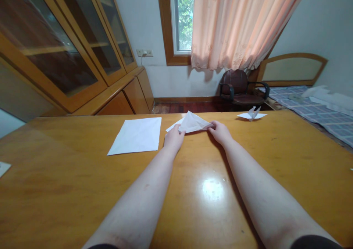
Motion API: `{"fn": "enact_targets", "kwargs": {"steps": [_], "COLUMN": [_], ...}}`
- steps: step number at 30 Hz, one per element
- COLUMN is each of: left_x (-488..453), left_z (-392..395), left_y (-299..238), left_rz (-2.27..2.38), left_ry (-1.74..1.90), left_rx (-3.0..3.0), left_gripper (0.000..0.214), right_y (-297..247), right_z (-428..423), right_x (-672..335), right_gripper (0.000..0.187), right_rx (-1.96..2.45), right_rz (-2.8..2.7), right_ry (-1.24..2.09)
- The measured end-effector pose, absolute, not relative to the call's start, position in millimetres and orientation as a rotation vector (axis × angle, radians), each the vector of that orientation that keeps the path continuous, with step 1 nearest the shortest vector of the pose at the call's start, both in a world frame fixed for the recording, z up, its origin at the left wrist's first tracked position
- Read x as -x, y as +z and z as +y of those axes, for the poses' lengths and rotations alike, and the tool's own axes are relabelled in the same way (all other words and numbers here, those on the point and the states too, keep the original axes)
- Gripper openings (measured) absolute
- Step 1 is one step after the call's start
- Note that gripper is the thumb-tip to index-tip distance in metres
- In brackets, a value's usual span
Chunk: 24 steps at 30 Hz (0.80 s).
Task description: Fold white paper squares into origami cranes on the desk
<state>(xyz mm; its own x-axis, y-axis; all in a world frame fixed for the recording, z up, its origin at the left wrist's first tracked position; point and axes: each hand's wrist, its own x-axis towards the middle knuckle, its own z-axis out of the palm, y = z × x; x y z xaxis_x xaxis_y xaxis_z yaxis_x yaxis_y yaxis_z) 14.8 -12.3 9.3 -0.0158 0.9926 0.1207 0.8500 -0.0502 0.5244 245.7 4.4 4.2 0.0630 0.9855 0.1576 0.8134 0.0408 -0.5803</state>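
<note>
Both forearms [143, 197] stretch across the glossy table [82, 190] to a folded white paper [194, 123] near its far edge. The left hand [173, 139] and right hand [220, 130] have their fingers pinched on its opposite corners (a flat sheet [136, 135] lies just left).

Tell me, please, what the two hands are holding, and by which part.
The folded white paper: the left hand pinches its left corner, the right hand its right corner.

White folded paper [193, 123], raised above table [82, 190]
</note>
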Motion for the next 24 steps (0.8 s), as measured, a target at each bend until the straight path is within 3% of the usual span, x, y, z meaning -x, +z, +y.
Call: {"fn": "enact_targets", "kwargs": {"steps": [3, 12, 24], "left_x": [-14.7, -11.5, -7.7], "left_z": [-12.8, -10.3, -10.0], "left_y": [8.0, 8.5, 13.0], "left_rz": [1.888, 2.049, 2.004], "left_ry": [0.635, 0.568, 0.737], "left_rx": [-2.043, -2.035, -1.874], "left_gripper": [0.044, 0.027, 0.025], "right_y": [-0.1, -0.7, 3.0], "right_z": [8.2, 10.4, 10.3], "right_x": [-250.9, -253.9, -258.0], "right_gripper": [0.029, 0.04, 0.034], "right_rx": [1.882, 2.008, 2.101], "right_rz": [-1.732, -1.585, -1.43], "right_ry": [0.395, 0.343, 0.348]}}
